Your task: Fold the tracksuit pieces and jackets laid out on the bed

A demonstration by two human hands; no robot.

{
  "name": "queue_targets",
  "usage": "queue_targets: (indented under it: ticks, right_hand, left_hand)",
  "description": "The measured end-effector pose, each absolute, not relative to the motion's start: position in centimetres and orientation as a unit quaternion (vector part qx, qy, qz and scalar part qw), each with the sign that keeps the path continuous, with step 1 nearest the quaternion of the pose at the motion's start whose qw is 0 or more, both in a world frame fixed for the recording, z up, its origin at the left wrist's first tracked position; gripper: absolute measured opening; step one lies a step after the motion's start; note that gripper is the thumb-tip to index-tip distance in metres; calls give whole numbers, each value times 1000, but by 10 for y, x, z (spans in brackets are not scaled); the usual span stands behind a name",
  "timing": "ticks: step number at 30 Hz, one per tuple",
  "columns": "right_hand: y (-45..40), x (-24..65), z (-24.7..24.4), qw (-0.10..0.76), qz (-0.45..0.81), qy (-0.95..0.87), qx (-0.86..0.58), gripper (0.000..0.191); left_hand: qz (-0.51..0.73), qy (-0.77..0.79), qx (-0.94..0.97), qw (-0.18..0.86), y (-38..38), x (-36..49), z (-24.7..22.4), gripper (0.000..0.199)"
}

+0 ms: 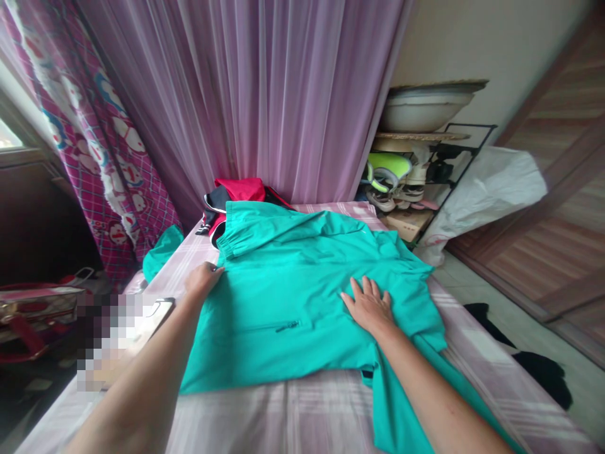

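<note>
A teal zip jacket (283, 296) lies spread over the bed, one sleeve folded across its far side. The other sleeve hangs toward me at the lower right. A dark zipper pull (288, 326) shows on its near half. At the jacket's left edge, my left hand (203, 277) is closed, thumb and fingers pinching the cloth. My right hand (368, 304) rests flat on the right part of the jacket, fingers spread.
Red and black clothes (239, 192) lie behind the jacket on the checked bedsheet (246, 416). A phone-like object (163, 309) is at the left edge. Beyond are a purple curtain (265, 94), a shoe rack (449, 183) and a white plastic bag (491, 189).
</note>
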State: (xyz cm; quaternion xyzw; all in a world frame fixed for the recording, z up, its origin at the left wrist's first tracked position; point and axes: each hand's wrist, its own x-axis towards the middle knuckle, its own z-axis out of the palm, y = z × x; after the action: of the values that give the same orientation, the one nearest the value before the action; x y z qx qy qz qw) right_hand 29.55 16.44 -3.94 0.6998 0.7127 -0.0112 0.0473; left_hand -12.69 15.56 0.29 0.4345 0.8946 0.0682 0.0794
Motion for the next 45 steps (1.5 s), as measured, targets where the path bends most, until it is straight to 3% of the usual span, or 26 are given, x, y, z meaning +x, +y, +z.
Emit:
queue_targets:
  ticks: [6,16,22,27,35,42,45]
  right_hand:
    - [170,293,-28,59,-34,717,694,62]
    - [172,279,-42,7,4,734,680,55]
    - [170,278,-44,2,18,733,680,54]
    - [170,278,-45,-6,22,733,680,55]
    - [171,278,-45,-16,17,732,681,54]
    - [172,278,-48,-17,14,734,679,54]
    - [173,279,-53,-29,23,736,675,53]
  left_hand:
    - [74,893,436,77,162,-128,4,38]
    - [90,896,428,73,171,-135,-1,36]
    - [120,885,443,74,169,-134,-8,46]
    - [175,846,501,-56,165,-126,-7,64]
    - [14,772,622,-128,184,-121,28,36]
    - [-98,714,690,-66,177,-78,84,50]
    - [-158,617,771,-12,166,-39,96,39]
